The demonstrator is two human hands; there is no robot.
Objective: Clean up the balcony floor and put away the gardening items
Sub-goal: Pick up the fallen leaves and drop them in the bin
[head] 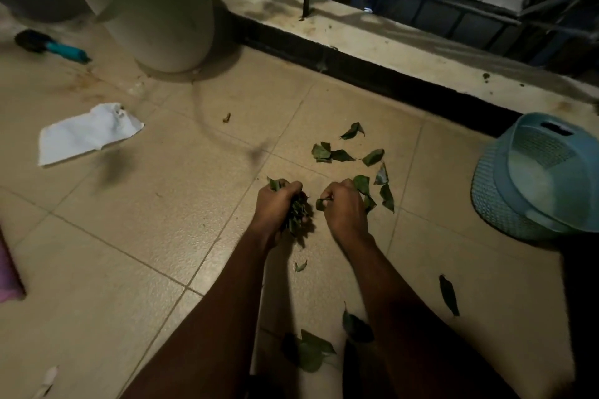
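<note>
currently tidying floor: gripping leaf bunch [297,214] in left hand [277,204], pinching single leaf [321,203] with right hand [344,207]. next, probably: collect scattered leaves [322,152], drop into blue basket [496,201].

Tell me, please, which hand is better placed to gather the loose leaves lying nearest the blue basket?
Probably the right. The right hand pinches just one leaf and sits beside those loose leaves, on the side of the basket; the left hand already grips a full bunch of leaves.
</note>
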